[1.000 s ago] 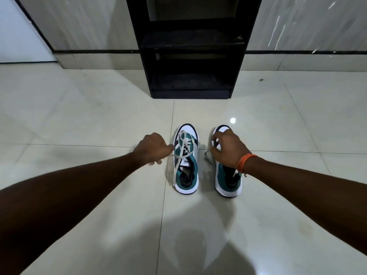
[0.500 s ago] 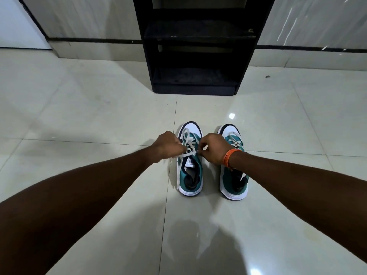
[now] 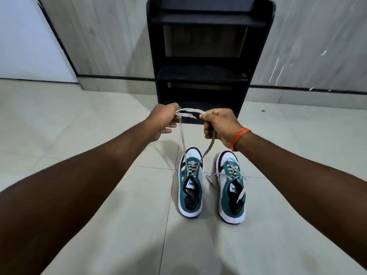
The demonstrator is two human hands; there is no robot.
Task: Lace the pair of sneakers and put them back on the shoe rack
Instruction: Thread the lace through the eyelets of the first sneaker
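Two teal and white sneakers stand side by side on a pale tiled floor [image 3: 99, 195], toes toward a black shoe rack [image 3: 208, 74] against the wall. The left hand [image 3: 162, 120] and right hand [image 3: 220, 124] are raised above the left sneaker [image 3: 190, 187], each pinching an end of its grey lace [image 3: 181, 135], which runs taut up from the eyelets. The right sneaker [image 3: 231, 187] has loose lace ends lying across it. An orange band [image 3: 239, 135] circles the right wrist.

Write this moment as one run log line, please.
stage: lacing | left hand: holds lace end | right hand: holds other end | left sneaker: on floor, lace pulled up | right sneaker: laces loose | shoe rack: no shoes visible
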